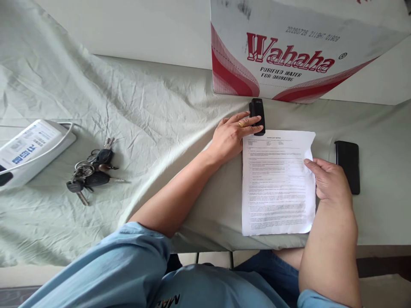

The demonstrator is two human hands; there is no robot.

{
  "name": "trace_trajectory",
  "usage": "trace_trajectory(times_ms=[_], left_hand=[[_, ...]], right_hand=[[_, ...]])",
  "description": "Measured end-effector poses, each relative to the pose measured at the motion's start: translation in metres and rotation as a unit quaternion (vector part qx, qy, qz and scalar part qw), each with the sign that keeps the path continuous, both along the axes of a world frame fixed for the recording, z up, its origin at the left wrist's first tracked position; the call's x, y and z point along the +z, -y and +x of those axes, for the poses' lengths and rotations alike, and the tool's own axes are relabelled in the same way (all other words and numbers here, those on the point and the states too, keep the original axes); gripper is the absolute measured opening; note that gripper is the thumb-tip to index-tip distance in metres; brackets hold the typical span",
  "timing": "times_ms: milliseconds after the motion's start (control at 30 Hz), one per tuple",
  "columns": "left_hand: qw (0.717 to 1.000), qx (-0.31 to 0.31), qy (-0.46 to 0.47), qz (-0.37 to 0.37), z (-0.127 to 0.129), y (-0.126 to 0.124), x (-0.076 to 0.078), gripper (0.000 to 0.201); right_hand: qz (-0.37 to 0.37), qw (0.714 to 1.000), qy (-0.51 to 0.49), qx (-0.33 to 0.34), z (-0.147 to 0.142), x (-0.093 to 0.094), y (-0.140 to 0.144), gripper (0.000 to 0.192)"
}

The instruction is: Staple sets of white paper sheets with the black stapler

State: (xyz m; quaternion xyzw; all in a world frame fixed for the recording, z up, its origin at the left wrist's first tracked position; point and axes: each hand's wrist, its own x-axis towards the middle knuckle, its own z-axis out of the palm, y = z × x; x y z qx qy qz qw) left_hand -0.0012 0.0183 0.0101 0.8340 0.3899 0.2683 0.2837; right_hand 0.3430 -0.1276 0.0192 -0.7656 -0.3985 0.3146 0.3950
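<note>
A stack of printed paper sheets [278, 188] lies on the cloth in front of me, its right edge slightly curled. My right hand [330, 177] pinches that right edge, thumb on top and the other fingers underneath. At the upper left corner of the sheets is a black stapler [257, 109], standing lengthwise away from me. My left hand [233, 132], with a gold ring, has its fingers laid across the stapler; its thumb is hidden. Whether the paper corner sits between the stapler's jaws cannot be made out.
A large Wahaha water carton [289, 55] stands behind the stapler. A black phone-like slab [347, 167] lies right of my right hand. On the left are a bunch of keys [93, 169] and a white box-like object with a cord [35, 149]. Wrinkled pale green cloth [144, 119] covers the table.
</note>
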Motion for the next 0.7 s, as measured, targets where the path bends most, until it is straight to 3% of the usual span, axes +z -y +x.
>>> trace_trajectory(times_ms=[167,267,433,533,633,700], left_hand=[[0.998,0.039,-0.048,-0.031,0.004,0.011,0.016,0.079],[0.999,0.024,0.002,-0.030,0.003,0.004,0.004,0.080],[0.978,-0.072,0.187,-0.065,-0.005,-0.011,-0.023,0.075],[0.953,0.001,0.271,-0.134,-0.005,-0.012,-0.021,0.064],[0.919,0.100,0.316,-0.215,-0.004,-0.008,-0.004,0.030],[0.898,0.111,0.320,-0.279,-0.004,-0.004,0.009,0.056]], right_hand=[[-0.025,0.995,-0.081,-0.054,-0.007,0.004,-0.003,0.050],[-0.037,0.993,-0.109,-0.018,-0.014,0.015,-0.001,0.057],[-0.136,0.978,-0.137,0.082,-0.009,0.036,0.011,0.058],[-0.149,0.973,-0.146,0.095,-0.005,0.046,0.017,0.054],[-0.081,0.984,-0.153,0.040,-0.009,0.048,0.016,0.055],[-0.033,0.987,-0.158,-0.007,-0.014,0.045,0.012,0.057]])
